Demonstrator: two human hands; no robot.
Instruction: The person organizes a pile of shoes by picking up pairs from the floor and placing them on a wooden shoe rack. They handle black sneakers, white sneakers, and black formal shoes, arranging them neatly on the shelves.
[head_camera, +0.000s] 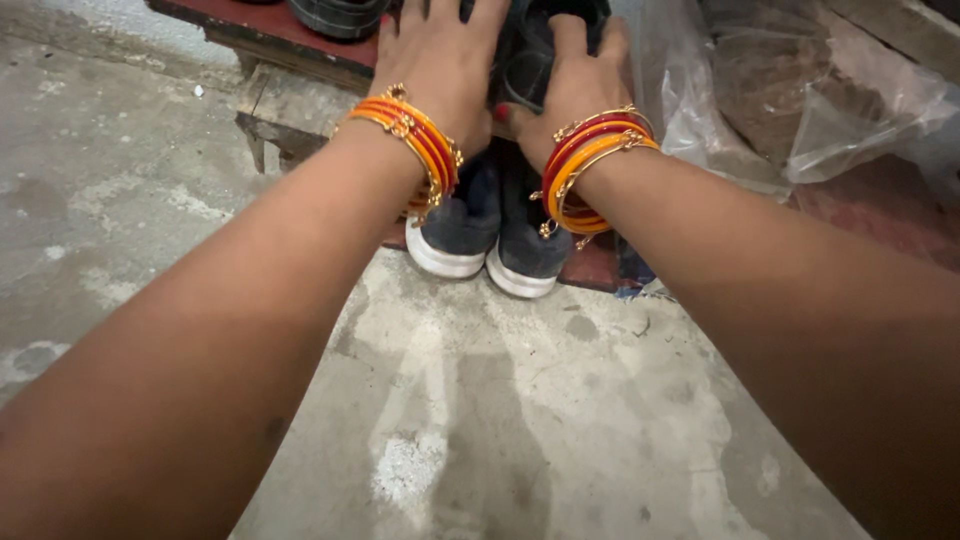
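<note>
The left hand (440, 60) lies flat with spread fingers on a dark shoe (460, 215), and the right hand (575, 85) grips the top of the second dark shoe (530, 235) just beside it. Both shoes stand under the wrists on a low red shelf (290, 40), and a clear plastic bag (760, 100) lies to the right of the right hand.

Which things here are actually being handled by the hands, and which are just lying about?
Being handled:
- pair of dark blue fabric shoes with white soles, heels toward the camera
- left hand and right hand, both resting on the shoes' tops

Lying about:
- clear crumpled plastic sheet, to the right
- dark rounded shoe on the red wooden ledge
- grey concrete floor
</note>
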